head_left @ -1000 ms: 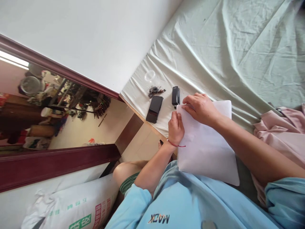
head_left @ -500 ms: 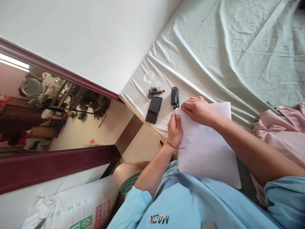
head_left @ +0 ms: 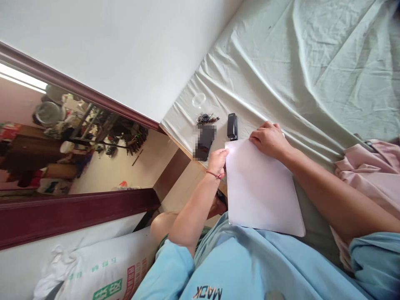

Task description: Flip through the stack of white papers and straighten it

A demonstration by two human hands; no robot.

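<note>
White sheets of paper (head_left: 259, 191), squared into a flat stack, lie in front of me with their lower edge against my shirt. My left hand (head_left: 218, 162) pinches the paper's upper left corner between thumb and fingers. Along the top edge, my right hand (head_left: 269, 140) is closed over the paper with bent fingers; its thumb is hidden. A black stapler (head_left: 232, 125) rests on the sheet-covered bed just beyond the paper's top left, touched by neither hand.
A dark phone (head_left: 206, 141), partly pixelated, a bunch of keys (head_left: 206, 119) and a clear round lid (head_left: 199, 99) lie left of the stapler. Pink cloth (head_left: 365, 171) is bunched at right. A white printed sack (head_left: 106, 262) stands lower left, near a doorway.
My right hand has slid right along the paper's top edge, away from the corner. My left hand has moved slightly up and left, and the stack now looks straighter.
</note>
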